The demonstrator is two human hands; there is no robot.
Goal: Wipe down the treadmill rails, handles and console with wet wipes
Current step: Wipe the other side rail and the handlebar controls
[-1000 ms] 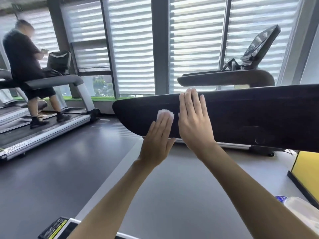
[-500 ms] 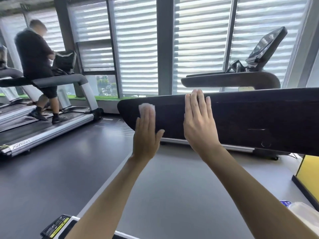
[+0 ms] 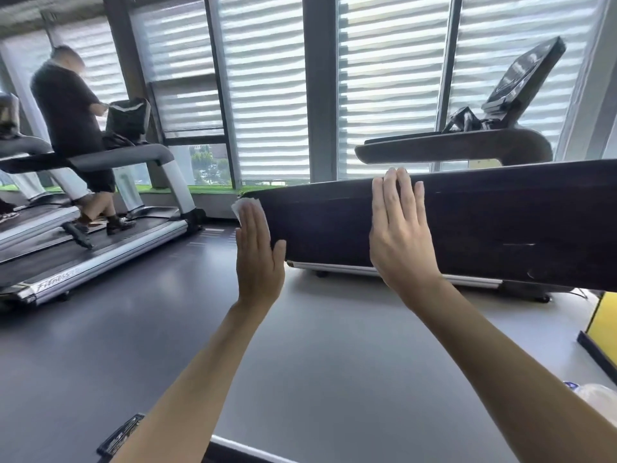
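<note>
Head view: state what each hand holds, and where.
Nothing is gripped. The left hand presses a wet wipe under its fingers against the rail; the right hand lies flat on it.

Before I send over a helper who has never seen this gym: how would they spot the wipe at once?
Find the long dark rail crossing the view. Follow it to its rounded left tip, where the left hand presses flat. The wipe peeks out past those fingertips: a small white scrap, bright against the dark rail.
</note>
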